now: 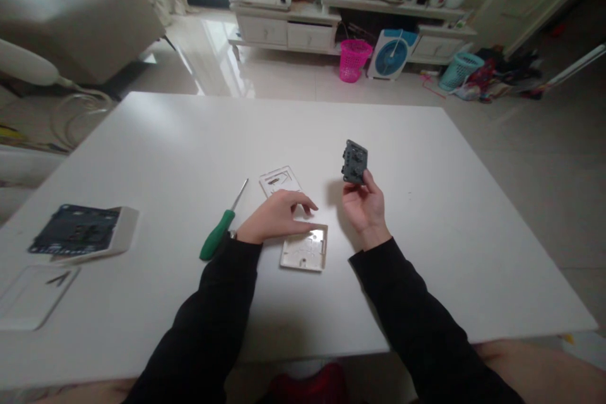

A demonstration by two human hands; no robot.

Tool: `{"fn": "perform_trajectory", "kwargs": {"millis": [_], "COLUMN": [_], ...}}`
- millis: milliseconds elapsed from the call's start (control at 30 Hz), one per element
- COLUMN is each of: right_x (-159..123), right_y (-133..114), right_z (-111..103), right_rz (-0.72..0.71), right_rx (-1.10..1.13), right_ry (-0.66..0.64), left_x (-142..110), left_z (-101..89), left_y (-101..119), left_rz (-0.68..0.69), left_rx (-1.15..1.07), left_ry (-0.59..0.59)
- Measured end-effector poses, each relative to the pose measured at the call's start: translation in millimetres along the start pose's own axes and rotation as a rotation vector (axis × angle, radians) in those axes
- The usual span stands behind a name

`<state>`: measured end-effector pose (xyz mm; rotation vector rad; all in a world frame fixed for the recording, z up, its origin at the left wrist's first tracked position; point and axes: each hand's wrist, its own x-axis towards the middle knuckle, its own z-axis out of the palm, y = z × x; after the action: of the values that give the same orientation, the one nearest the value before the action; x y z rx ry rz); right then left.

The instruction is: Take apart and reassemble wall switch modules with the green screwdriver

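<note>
My right hand [365,205] holds a dark grey wall socket module [355,163] up above the table, its thumb and fingers pinching the lower edge. Fingers apart, my left hand [279,214] reaches over a shallow white mounting box [303,259], with the thumb near or on its far edge; I cannot tell if it touches. Just beyond that hand lies a white cover plate [280,178] with small screws on it, partly hidden by the fingers. A screwdriver with a green handle [218,235] rests beside my left wrist, its tip pointing away from me.
At the table's left, a second dark module [78,228] leans on a white box [125,229]. Near it lies another white plate [33,300] with screws. Beyond the white table [402,132] stand a pink basket [353,60], a blue and white fan [392,55] and a low cabinet [310,36].
</note>
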<state>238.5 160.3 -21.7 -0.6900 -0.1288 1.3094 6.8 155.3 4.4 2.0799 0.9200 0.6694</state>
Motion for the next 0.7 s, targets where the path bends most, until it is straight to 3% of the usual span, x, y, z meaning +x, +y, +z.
{"fn": "perform_trajectory", "kwargs": {"millis": [133,367,567,700], "right_x": [-1,-13,-22,-26], "right_y": [2,2,3,6], "right_z": [1,11,14,16], "right_rz": [-0.054,-0.174,-0.317,-0.334], "right_rx": [-0.073,-0.231,-0.531,-0.683], "right_ry": [-0.042,-0.106,-0.123,-0.189], "left_x": [2,2,3,0], "left_z": [5.8,6.5,13.7,10.4], "left_y": [-3,-7,-7,-1], "left_rz": [-0.027,-0.014,-0.094,0.008], "left_rx": [-0.002,0.047,0.017,-0.072], "left_ry": [-0.053,0.076,0.188,0.299]}}
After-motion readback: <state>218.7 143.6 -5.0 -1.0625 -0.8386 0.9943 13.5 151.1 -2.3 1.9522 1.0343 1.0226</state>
